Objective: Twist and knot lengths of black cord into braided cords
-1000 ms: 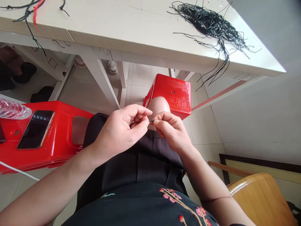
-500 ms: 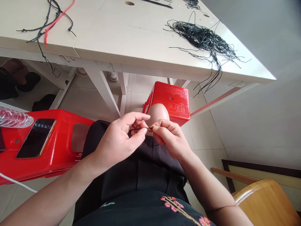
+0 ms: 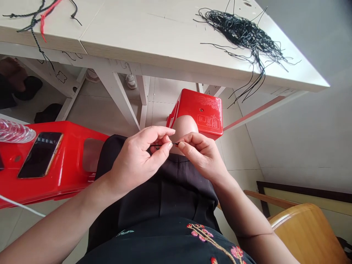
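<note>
My left hand (image 3: 139, 152) and right hand (image 3: 202, 156) pinched thin black twisted-fibre cord (image 3: 175, 144), apparently mid-twisting; next move likely demanded steady tension.

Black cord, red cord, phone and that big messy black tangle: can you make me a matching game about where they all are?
Things:
1. Black cord
2. Red cord
3. Phone
4. Black tangle

Places:
A. On the red stool at the picture's left
B. At the right end of the table
C. Held by the left hand and the right hand
D. Among the braided black cords

Pairs: 1-C, 2-D, 3-A, 4-B
</note>
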Motion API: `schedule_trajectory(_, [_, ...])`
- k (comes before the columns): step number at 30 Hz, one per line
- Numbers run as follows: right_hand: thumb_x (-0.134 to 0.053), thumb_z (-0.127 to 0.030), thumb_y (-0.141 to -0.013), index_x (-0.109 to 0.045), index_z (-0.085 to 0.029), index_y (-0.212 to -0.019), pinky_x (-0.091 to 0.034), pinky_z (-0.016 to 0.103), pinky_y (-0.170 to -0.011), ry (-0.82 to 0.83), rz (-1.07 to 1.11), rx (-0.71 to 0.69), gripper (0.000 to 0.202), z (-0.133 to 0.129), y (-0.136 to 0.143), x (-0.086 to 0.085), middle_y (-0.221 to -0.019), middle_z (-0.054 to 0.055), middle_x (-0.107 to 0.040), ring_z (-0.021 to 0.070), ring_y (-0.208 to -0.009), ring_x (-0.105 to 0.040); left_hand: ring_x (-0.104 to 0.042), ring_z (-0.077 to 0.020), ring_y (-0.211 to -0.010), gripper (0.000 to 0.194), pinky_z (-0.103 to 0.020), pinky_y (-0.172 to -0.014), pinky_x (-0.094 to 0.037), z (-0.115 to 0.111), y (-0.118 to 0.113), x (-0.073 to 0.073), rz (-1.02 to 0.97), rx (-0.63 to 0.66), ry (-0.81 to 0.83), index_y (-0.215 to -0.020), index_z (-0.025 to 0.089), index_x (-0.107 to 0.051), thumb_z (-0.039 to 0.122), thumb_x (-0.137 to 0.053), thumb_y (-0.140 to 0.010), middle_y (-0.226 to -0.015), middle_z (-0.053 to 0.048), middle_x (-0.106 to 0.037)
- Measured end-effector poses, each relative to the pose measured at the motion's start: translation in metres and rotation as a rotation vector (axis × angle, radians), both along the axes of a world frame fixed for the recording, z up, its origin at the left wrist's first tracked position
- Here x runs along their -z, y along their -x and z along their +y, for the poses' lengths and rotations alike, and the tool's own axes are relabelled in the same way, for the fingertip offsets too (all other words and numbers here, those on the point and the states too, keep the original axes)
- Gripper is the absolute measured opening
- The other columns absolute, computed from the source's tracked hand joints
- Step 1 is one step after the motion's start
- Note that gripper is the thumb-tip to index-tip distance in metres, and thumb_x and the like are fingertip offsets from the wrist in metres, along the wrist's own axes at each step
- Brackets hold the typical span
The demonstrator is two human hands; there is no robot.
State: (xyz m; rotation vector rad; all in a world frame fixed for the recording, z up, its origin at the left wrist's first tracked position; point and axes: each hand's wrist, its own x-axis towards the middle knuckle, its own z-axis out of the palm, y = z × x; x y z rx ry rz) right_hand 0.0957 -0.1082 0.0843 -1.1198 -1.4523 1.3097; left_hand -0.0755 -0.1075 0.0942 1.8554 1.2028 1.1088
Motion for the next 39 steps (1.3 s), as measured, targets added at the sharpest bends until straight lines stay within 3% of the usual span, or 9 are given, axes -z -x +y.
schedule_trajectory(12, [-0.059,-0.027,-0.084,-0.058,-0.017,-0.075,-0.032,0.018,-0.046,-0.002,-0.034,-0.007,0.014,0.0002,-0.0008,0.0002,-0.059,-0.005,-0.05,0.005,-0.051,-0.04,-0.066,-0.0093,-0.075,0.022,-0.02,-0.073,-0.053,0.0005,-0.0009,-0.0033,0.05,0.063,0.085,-0.108,0.015,-0.054,0.015,-0.053,-0.086,-0.082,0.001,-0.063])
schedule_trajectory(23, [-0.056,-0.025,-0.084,-0.058,-0.016,-0.076,-0.034,0.017,-0.045,0.093,-0.017,-0.014,0.012,-0.0006,-0.0001,-0.0009,-0.057,-0.005,-0.05,0.0045,-0.05,-0.042,-0.066,-0.0101,-0.082,0.03,-0.02,-0.076,-0.055,-0.0007,0.0058,-0.0044,-0.148,0.134,0.307,-0.11,0.02,-0.055,0.009,-0.047,-0.084,-0.088,0.001,-0.061])
schedule_trajectory(29, [-0.054,-0.024,-0.087,-0.061,-0.017,-0.08,-0.037,0.016,-0.048,0.08,-0.035,-0.053,0.013,-0.0015,-0.0015,-0.0028,-0.058,-0.005,-0.054,0.0046,-0.052,-0.046,-0.063,-0.0109,-0.072,0.022,-0.02,-0.061,-0.054,-0.0005,0.0025,0.0,-0.066,0.128,0.172,-0.1,0.019,-0.061,0.014,-0.059,-0.079,-0.083,0.0,-0.063])
schedule_trajectory(33, [-0.054,-0.025,-0.087,-0.06,-0.017,-0.078,-0.038,0.017,-0.049,0.042,-0.086,-0.075,0.013,-0.0031,-0.0017,-0.0042,-0.06,-0.004,-0.055,0.0051,-0.054,-0.047,-0.057,-0.008,-0.062,0.013,-0.019,-0.052,-0.048,0.0032,0.0003,-0.0016,0.067,0.112,-0.033,-0.082,0.02,-0.065,0.01,-0.059,-0.077,-0.077,0.0,-0.063])
schedule_trajectory(39, [-0.056,-0.02,-0.083,-0.059,-0.017,-0.073,-0.036,0.017,-0.049,-0.107,-0.254,-0.006,0.01,-0.005,0.0037,-0.0025,-0.063,-0.004,-0.057,0.0059,-0.056,-0.047,-0.052,-0.0101,-0.055,0.014,-0.024,-0.05,-0.046,0.0058,-0.0037,0.0014,0.249,0.02,-0.337,-0.067,0.02,-0.058,0.006,-0.057,-0.069,-0.063,0.002,-0.061])
